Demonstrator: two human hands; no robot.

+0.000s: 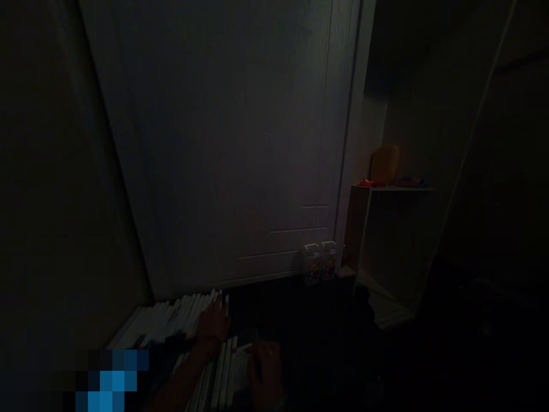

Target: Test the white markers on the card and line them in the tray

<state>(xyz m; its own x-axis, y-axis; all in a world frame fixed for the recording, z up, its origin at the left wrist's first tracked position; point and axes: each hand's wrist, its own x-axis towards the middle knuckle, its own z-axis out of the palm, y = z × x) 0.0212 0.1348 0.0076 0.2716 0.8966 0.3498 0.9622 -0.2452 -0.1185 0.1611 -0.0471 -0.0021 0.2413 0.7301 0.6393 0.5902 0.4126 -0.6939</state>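
Head view: seeing left hand [214, 321] spread across right end of far row of white cases [184, 312], right hand [266, 361] curled beside near row [221, 375]; can't tell if gripping.

Home, perhaps — door [223, 149], shelving [359, 220]

Far row of slabs [184, 312]: dull white, pale edges striped by dark gaps
Near slabs [223, 375]: white, likewise striped
Door [214, 143]: dim grey, two small finely hatched patches
Bottle labels [330, 266]: yellow and red
Rounded shelf item [385, 164]: brownish orange
Small packet [371, 183]: bright red
Flat packet [410, 182]: muted bluish purple
Floor [266, 309]: black
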